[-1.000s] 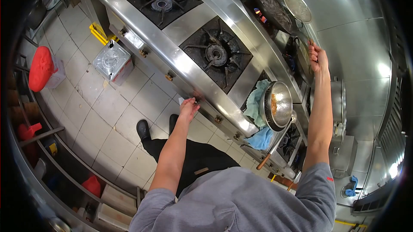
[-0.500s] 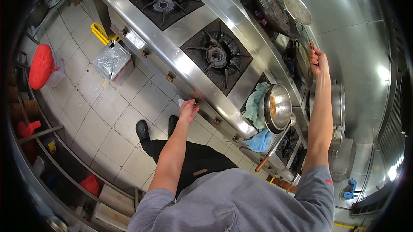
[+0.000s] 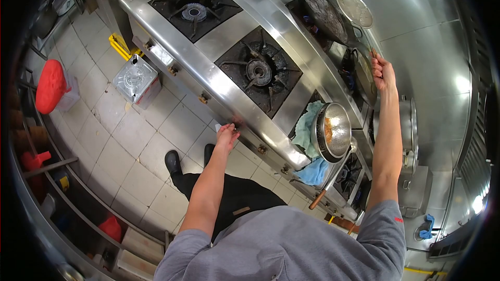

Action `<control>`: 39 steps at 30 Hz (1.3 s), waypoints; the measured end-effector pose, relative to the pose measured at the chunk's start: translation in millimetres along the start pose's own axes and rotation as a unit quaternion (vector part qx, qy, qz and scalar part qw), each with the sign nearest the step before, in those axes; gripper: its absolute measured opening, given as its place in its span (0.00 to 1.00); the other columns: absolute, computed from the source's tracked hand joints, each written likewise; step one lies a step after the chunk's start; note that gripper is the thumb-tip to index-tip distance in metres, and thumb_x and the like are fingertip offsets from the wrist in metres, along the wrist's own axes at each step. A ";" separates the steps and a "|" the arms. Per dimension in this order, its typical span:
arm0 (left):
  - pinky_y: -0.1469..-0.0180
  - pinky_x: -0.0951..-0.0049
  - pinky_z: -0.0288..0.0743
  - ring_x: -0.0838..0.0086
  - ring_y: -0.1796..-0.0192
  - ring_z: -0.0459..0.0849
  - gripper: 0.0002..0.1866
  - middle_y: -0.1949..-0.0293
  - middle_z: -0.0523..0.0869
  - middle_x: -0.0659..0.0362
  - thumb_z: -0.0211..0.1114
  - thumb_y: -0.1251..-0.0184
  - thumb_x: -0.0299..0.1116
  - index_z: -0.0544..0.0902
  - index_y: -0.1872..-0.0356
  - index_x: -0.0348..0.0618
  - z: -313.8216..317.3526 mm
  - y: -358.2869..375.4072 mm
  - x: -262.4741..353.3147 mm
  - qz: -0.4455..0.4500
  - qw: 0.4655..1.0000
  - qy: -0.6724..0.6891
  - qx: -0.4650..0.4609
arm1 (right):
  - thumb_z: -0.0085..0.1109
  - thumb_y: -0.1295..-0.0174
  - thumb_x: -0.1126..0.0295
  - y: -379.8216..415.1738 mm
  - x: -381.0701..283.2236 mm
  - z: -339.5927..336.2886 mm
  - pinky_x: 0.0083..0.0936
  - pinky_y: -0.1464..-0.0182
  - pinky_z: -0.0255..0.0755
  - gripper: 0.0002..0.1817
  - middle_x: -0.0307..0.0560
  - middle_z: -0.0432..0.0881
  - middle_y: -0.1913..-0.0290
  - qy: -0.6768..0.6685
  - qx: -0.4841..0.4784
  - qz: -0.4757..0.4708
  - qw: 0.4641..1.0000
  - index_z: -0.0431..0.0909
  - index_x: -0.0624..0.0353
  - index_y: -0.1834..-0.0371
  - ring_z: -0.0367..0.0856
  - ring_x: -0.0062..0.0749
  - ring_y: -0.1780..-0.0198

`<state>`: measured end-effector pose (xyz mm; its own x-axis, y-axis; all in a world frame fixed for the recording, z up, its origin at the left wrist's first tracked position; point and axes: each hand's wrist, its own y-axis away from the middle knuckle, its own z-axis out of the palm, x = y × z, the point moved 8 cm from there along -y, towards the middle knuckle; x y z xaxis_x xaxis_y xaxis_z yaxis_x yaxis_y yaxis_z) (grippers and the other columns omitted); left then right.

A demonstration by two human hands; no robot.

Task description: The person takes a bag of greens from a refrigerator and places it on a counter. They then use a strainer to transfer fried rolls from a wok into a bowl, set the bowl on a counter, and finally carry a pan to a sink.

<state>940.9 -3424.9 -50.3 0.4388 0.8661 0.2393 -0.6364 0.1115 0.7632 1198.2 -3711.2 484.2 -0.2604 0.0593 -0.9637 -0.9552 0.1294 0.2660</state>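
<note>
My right hand (image 3: 384, 72) is closed around the handle of a round mesh strainer (image 3: 354, 8), which hangs beside a dark wok (image 3: 324, 13) on the rear burners. My left hand (image 3: 227, 136) has its fingers pinched at a control knob on the stove's front panel, where they hide most of it. Right of my left hand, a steel bowl (image 3: 338, 131) with brown residue sits in a dark pan on a green cloth (image 3: 308, 127). Another pan (image 3: 365, 77) stands on the rear burner just below my right hand.
Two front burners (image 3: 194, 13) (image 3: 258, 71) have black grates. A blue cloth (image 3: 313, 172) lies at the stove's edge near a wooden-handled tool (image 3: 317, 199). On the floor are a metal tin (image 3: 135, 78) and a red bag (image 3: 50, 87). Shelves (image 3: 67, 197) run along the left.
The view has shifted slightly. Both hands keep nearly the same places, the right still on the strainer and the left still at the knob.
</note>
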 end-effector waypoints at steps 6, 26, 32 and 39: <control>0.68 0.73 0.79 0.72 0.69 0.80 0.11 0.69 0.77 0.60 0.63 0.38 0.32 0.72 0.59 0.44 1.4 11.4 1.2 -0.019 1.000 -0.004 0.009 | 0.42 0.30 0.68 1.6 3.8 4.1 0.08 0.87 0.46 0.12 0.34 0.66 0.75 -0.016 0.002 0.006 1.000 0.69 0.66 0.55 0.53 0.10 0.83; 0.66 0.68 0.77 0.71 0.66 0.81 0.18 0.66 0.81 0.57 0.59 0.37 0.39 0.70 0.49 0.43 -138.3 98.7 85.4 0.008 0.962 -0.268 0.055 | 0.39 0.30 0.69 4.9 45.3 -14.2 0.10 0.89 0.43 0.08 0.31 0.60 0.80 -0.183 -0.040 0.048 0.981 0.67 0.63 0.58 0.50 0.10 0.85; 0.89 0.72 0.67 0.72 0.84 0.74 0.10 0.80 0.78 0.54 0.54 0.37 0.36 0.73 0.68 0.39 -393.4 183.1 171.2 0.061 0.852 -0.498 0.146 | 0.47 0.33 0.66 176.5 67.1 -62.8 0.12 0.88 0.52 0.09 0.34 0.69 0.78 0.005 0.134 -0.144 0.980 0.70 0.59 0.55 0.63 0.12 0.84; 0.87 0.69 0.65 0.70 0.84 0.75 0.08 0.83 0.76 0.56 0.54 0.38 0.34 0.75 0.73 0.42 -438.0 248.4 224.0 0.108 0.663 -0.740 0.040 | 0.50 0.39 0.75 362.4 226.8 -96.0 0.25 0.81 0.65 0.13 0.38 0.72 0.78 0.202 0.261 -0.005 0.944 0.67 0.58 0.51 0.70 0.23 0.82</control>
<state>603.3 -2989.8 -70.0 0.5230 -0.5749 0.6293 -0.7756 -0.0148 0.6311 779.4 -3745.8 359.8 -0.3849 -0.3134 -0.8681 -0.7861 0.6042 0.1304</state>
